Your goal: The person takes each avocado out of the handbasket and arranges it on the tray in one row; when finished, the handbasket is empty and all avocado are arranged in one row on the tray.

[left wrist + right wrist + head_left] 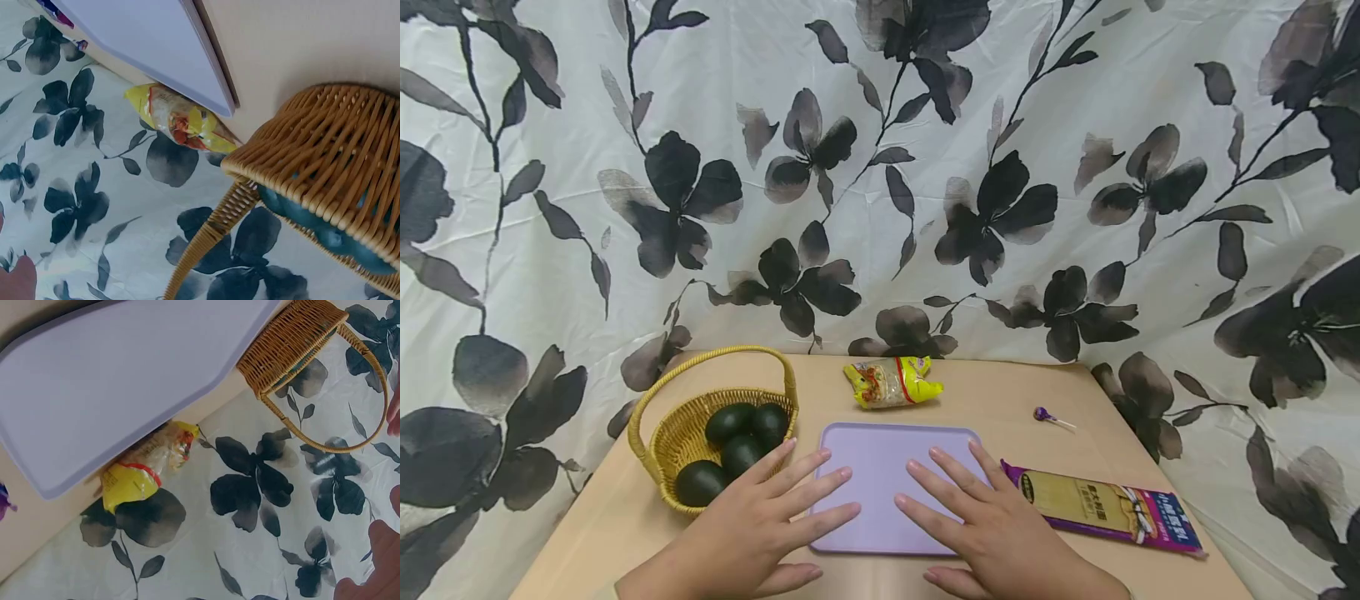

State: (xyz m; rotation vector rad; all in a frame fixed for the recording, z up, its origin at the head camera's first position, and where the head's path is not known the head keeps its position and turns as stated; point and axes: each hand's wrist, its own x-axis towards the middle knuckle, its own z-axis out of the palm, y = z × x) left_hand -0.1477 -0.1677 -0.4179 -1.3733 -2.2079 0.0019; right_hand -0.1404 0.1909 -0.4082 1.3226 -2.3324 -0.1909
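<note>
Both hands are held out flat with fingers spread, and neither holds anything. The left hand [763, 521] is over the near left part of a lilac rectangular tray [880, 454], beside a wicker basket [673, 429]. Several dark green, avocado-like ovals [700, 483] lie in the basket, partly hidden by its wall in the left wrist view. Over the tray's near right part is the right hand [1000, 529], close to a long gold and purple packet [1090, 504]. Whether the hands touch the tray cannot be told. Only bits of fingers show at the wrist views' edges.
Behind the tray lies a yellow, partly clear snack bag [893, 383]. A purple-wrapped lollipop [1042, 414] is on the right of the beige table [992, 392]. The basket's tall handle [715, 352] arches upward. A floral cloth [895, 250] hangs behind the table.
</note>
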